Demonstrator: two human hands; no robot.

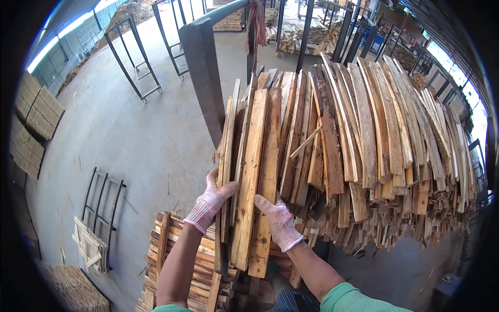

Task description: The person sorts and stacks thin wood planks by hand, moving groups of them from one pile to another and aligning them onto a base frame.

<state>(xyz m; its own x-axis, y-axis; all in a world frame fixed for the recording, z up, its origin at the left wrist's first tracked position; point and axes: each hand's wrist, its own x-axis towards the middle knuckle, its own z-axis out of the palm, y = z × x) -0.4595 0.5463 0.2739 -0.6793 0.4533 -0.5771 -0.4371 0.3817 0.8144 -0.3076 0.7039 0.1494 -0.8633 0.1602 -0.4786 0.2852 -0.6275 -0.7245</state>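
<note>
Both my hands wear pale, pink-tinged work gloves. Between them is a bunch of long, rough wooden slats lying side by side, their near ends reaching toward me. My left hand grips the bunch's left edge, its thumb lying across a slat. On the right side my right hand presses in with the thumb on top; its other fingers are mostly hidden. Right beside the bunch is a big pile of similar slats, some with bark. Below my left forearm sits a neater stack of slats.
A dark metal post of a rack rises just beyond the bunch. Upright metal frames stand farther back on the concrete floor. At left are bundled wood stacks, a black ladder-like frame and a small wooden pallet.
</note>
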